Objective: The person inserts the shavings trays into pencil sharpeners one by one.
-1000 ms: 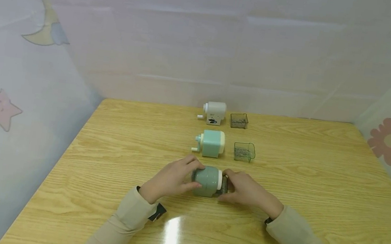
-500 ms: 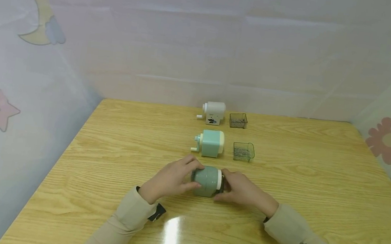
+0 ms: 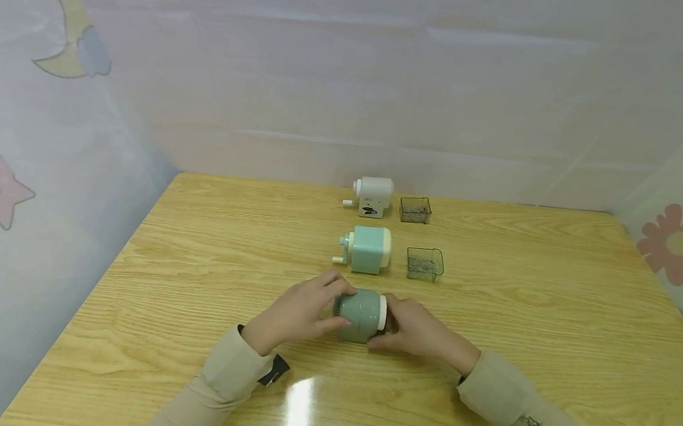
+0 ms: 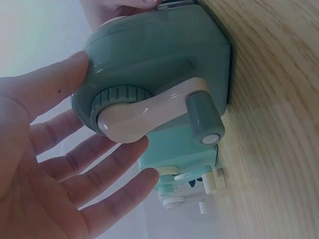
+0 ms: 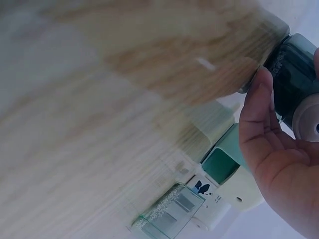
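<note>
A dark green pencil sharpener (image 3: 359, 316) with a cream end ring stands on the wooden table, its crank (image 4: 149, 112) facing left. My left hand (image 3: 303, 306) grips its body, thumb on the near side and fingers on the far side. On the right end, my right hand (image 3: 418, 328) pinches the dark see-through shavings drawer (image 5: 285, 64) between thumb and fingers, close against the body. In the head view that hand hides most of the drawer. Fingers and thumb of the right hand also reach the sharpener's edge.
Behind stands a mint sharpener (image 3: 369, 250), its shavings drawer (image 3: 424, 264) out to its right. Farther back is a white sharpener (image 3: 374, 197) with its own drawer (image 3: 415, 210) beside it. Both drawers hold shavings. Fabric walls (image 3: 355, 101) enclose the table's back and sides.
My right hand has moved left, pushing the drawer into the dark green sharpener's end until little of it shows. The left hand stays in place on the sharpener.
</note>
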`<state>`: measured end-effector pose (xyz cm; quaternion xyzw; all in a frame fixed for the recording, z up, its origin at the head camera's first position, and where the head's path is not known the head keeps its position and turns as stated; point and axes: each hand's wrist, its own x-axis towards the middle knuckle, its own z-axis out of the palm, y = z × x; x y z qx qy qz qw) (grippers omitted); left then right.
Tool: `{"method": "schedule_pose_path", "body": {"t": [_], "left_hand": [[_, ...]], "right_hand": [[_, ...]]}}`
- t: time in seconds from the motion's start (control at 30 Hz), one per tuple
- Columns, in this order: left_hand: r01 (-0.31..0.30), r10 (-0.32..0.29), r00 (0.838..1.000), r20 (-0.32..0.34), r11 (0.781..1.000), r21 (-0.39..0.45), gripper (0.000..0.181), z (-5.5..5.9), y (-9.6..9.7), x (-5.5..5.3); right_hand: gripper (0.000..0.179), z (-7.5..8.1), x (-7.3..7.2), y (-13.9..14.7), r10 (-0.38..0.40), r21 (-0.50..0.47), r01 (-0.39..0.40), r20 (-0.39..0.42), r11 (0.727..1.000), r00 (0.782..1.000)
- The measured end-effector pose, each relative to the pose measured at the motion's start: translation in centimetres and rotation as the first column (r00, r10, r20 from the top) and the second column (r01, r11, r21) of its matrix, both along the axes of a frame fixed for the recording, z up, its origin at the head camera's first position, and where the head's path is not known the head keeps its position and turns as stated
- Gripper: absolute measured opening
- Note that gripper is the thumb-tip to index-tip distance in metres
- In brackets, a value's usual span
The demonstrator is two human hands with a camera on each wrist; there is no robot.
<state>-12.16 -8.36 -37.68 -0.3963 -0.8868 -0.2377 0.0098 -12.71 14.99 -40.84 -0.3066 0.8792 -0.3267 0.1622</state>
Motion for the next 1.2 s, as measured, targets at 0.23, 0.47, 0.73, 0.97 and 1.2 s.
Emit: {"method": "schedule_pose_path", "body": {"t": [0.23,0.47,0.73,0.97,1.2], "left_hand": [[0.000,0.000,1.000,0.000,1.000,0.002,0.039,-0.01,0.02,0.01],[0.004,-0.004,1.000,-0.006,1.000,0.004,0.039,-0.09,-0.02,-0.03],[0.010,-0.010,1.000,-0.009,1.000,0.010,0.040,-0.01,-0.03,0.03],[0.012,-0.012,1.000,0.000,1.000,0.016,0.040,-0.04,0.03,0.00],[0.013,-0.013,1.000,-0.005,1.000,0.012,0.040,-0.05,0.09,-0.07]], "right_hand": [[0.059,0.03,-0.07,-0.08,-0.002,-0.022,0.003,0.032,1.000,0.999],[0.056,0.09,-0.07,-0.02,0.018,-0.054,-0.016,0.052,0.998,0.998],[0.053,-0.03,-0.24,0.19,0.025,-0.066,-0.020,0.068,0.998,0.997],[0.051,-0.38,-0.46,0.28,0.009,-0.067,-0.005,0.070,0.998,0.998],[0.052,-0.35,-0.56,0.25,0.011,-0.067,-0.006,0.075,0.998,0.997]]}}
